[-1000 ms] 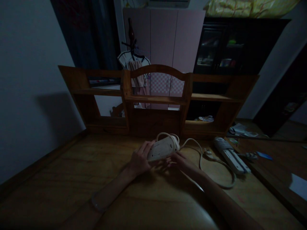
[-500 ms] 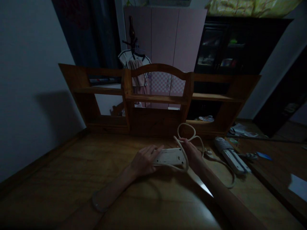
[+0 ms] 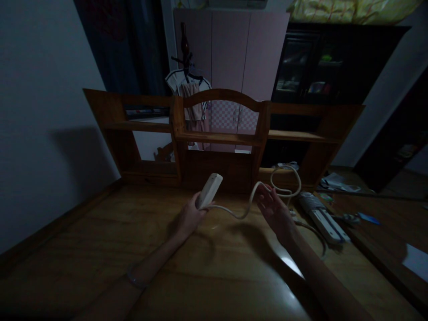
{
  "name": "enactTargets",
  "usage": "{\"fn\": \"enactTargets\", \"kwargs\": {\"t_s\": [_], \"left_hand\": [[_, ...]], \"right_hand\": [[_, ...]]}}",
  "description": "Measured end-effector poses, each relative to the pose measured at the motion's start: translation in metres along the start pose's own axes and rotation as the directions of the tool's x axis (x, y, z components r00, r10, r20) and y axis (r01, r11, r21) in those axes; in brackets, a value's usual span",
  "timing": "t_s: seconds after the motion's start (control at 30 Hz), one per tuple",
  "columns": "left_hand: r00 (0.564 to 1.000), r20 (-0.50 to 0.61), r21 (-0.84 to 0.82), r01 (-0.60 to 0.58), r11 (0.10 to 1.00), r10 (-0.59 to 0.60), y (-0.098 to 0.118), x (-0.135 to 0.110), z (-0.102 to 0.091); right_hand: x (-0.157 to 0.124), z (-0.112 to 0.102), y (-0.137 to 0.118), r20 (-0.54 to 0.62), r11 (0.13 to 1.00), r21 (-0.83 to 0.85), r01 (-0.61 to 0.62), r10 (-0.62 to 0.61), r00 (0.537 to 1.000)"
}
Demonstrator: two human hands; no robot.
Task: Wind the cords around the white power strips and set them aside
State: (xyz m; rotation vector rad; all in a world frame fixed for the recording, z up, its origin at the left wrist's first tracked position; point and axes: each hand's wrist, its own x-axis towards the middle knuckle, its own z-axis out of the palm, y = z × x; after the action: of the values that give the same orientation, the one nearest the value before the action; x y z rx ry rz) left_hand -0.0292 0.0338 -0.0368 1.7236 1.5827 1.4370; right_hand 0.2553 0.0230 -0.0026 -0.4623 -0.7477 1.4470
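Note:
My left hand [image 3: 191,217] is closed around one end of a white power strip [image 3: 211,189], which is tilted up and away above the desk. A pale cord [image 3: 241,217] runs out of the strip near that hand and sags across to the right. My right hand [image 3: 273,209] holds this cord between thumb and fingertips, the other fingers loosely curled. Past that hand the cord rises in a loose loop [image 3: 300,180] and drops toward the desktop, where a plug [image 3: 293,214] lies, partly hidden by my wrist.
To the right lies a second power strip [image 3: 329,225] with its cord wound around one end. A wooden shelf unit [image 3: 219,139] stands along the back of the desk [image 3: 133,249]. White paper [image 3: 416,261] and a blue card-like item [image 3: 368,218] are at far right.
The power strip has turned from lying level between both hands to pointing up and away in my left hand. My right hand has moved right, drawing the cord and its loop away from the strip.

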Motion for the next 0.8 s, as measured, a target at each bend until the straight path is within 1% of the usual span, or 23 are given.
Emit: {"fn": "enactTargets", "kwargs": {"t_s": [0.03,0.1,0.17,0.2,0.3,0.4,0.43,0.47,0.53,0.57,0.6,0.63,0.67,0.7,0.77,0.8], "left_hand": [[0.999,0.004,-0.094,0.042,0.995,-0.042,-0.002,0.002,0.0],[0.995,0.026,-0.28,0.097,0.955,-0.093,-0.005,0.005,0.0],[0.988,0.091,-0.417,0.149,0.897,-0.122,-0.006,0.006,0.001],[0.979,0.148,-0.464,0.195,0.864,-0.141,-0.006,0.005,0.001],[0.919,0.342,-0.53,0.363,0.766,-0.198,-0.004,0.001,0.003],[0.852,0.472,-0.529,0.48,0.7,-0.228,0.0,-0.004,0.005],[0.821,0.521,-0.529,0.525,0.667,-0.233,0.001,-0.006,0.005],[0.774,0.587,-0.522,0.586,0.619,-0.238,0.002,-0.007,0.004],[0.649,0.725,-0.486,0.718,0.498,-0.229,0.005,-0.009,0.002],[0.593,0.777,-0.464,0.766,0.444,-0.211,0.006,-0.01,0.0],[0.554,0.811,-0.449,0.796,0.406,-0.189,0.007,-0.011,-0.002],[0.537,0.827,-0.451,0.809,0.375,-0.164,0.008,-0.011,-0.004],[0.537,0.832,-0.467,0.813,0.349,-0.138,0.009,-0.012,-0.005],[0.55,0.827,-0.491,0.808,0.325,-0.116,0.01,-0.012,-0.006],[0.595,0.798,-0.553,0.787,0.274,-0.095,0.011,-0.01,-0.008],[0.627,0.773,-0.591,0.768,0.247,-0.098,0.011,-0.008,-0.008]], "right_hand": [[-0.001,0.001,0.0,0.001,1.0,-0.008,0.001,-0.001,1.0],[-0.002,0.002,0.001,-0.002,1.0,-0.024,0.004,-0.004,1.0],[-0.002,0.001,0.002,-0.006,0.999,-0.042,0.01,-0.01,1.0],[-0.001,0.0,0.002,-0.006,0.999,-0.049,0.013,-0.013,1.0],[0.001,-0.002,0.005,0.006,0.998,-0.057,0.016,-0.016,1.0],[0.001,-0.001,0.007,0.015,0.999,-0.052,0.016,-0.015,1.0],[0.001,-0.001,0.007,0.017,0.999,-0.053,0.014,-0.013,1.0],[0.0,0.0,0.007,0.018,0.998,-0.055,0.013,-0.012,1.0],[0.0,0.001,0.008,0.011,0.998,-0.058,0.009,-0.008,1.0],[0.0,0.001,0.008,0.004,0.998,-0.059,0.004,-0.004,1.0],[0.0,0.001,0.008,-0.004,0.998,-0.058,-0.002,0.002,1.0],[0.0,0.001,0.008,-0.012,0.998,-0.057,-0.009,0.008,1.0],[0.0,0.0,0.008,-0.021,0.998,-0.054,-0.016,0.015,1.0],[0.0,0.0,0.008,-0.027,0.998,-0.051,-0.024,0.023,0.999],[0.0,0.0,0.008,-0.038,0.998,-0.042,-0.036,0.034,0.999],[0.0,0.0,0.008,-0.04,0.998,-0.038,-0.039,0.038,0.999]]}}
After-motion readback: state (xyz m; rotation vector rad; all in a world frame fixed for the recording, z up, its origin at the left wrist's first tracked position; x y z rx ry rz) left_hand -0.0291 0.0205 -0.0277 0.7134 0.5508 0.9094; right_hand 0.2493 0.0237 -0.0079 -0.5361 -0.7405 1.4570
